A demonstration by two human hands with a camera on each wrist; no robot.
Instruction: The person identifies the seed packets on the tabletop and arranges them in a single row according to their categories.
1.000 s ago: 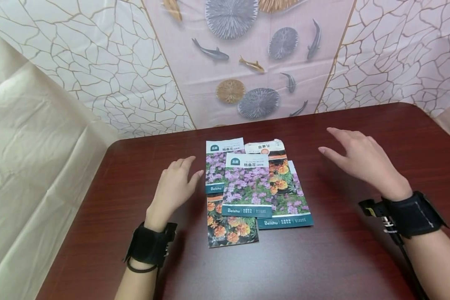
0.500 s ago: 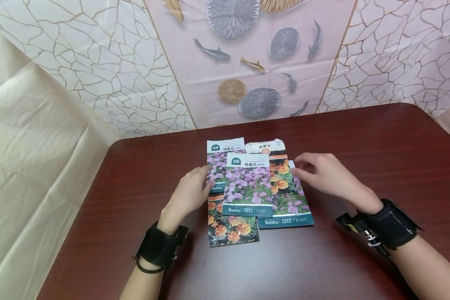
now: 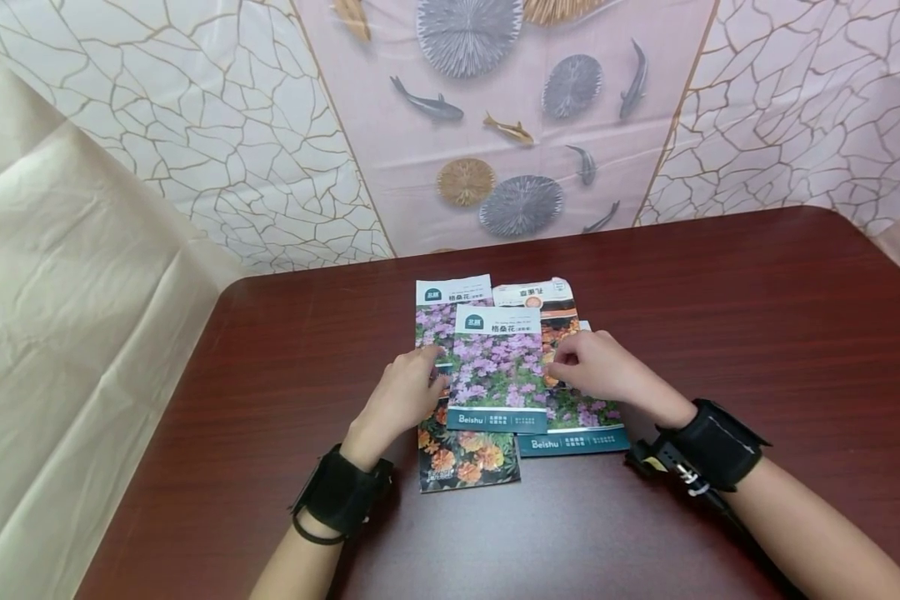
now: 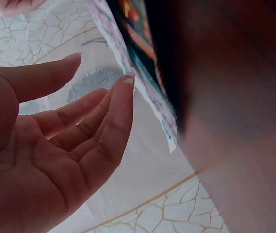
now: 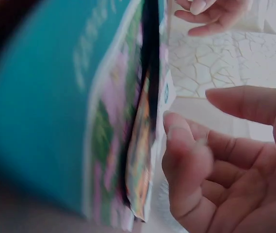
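Note:
Several flower seed packets lie overlapped mid-table. The top purple-flower packet (image 3: 495, 367) covers an orange marigold packet (image 3: 465, 458), another purple one (image 3: 577, 429) and two at the back (image 3: 540, 296). My left hand (image 3: 429, 367) touches the top packet's left edge with relaxed fingertips; in the left wrist view that hand (image 4: 101, 70) has a fingertip at the packet edges (image 4: 147, 92). My right hand (image 3: 558, 362) rests its loosely curled fingers at the top packet's right edge; in the right wrist view it (image 5: 191, 109) is beside the stacked packets (image 5: 104, 111), nothing pinched.
The dark red wooden table (image 3: 720, 292) has rounded back corners. Behind it hangs a patterned cloth with fish (image 3: 495, 125), and a cream sheet (image 3: 67, 292) drapes at the left. Black wrist straps sit on both arms.
Both hands moved inward from the sides of the table to the pile, and now touch the left and right edges of the top purple packet. The packets have not shifted.

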